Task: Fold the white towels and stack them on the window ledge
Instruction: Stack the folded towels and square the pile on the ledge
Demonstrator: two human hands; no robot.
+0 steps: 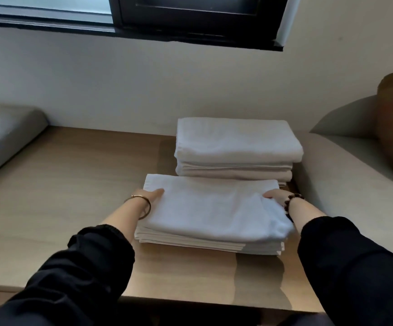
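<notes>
2 black sleeves [85, 267] reach over the ledge [61, 184], and the left hand [152, 196] and right hand [275, 196] pinch the near stack's [202, 244] top towel [209, 208], fingers mostly hidden.

the wooden window ledge [73, 184] carried two piles of folded white towels: a near stack [214, 215] at the centre, and a taller far stack [235, 142] just beyond it at 1 o'clock. grey cushions bordered the ledge at 9 o'clock [5, 137] and 3 o'clock [346, 172].
</notes>
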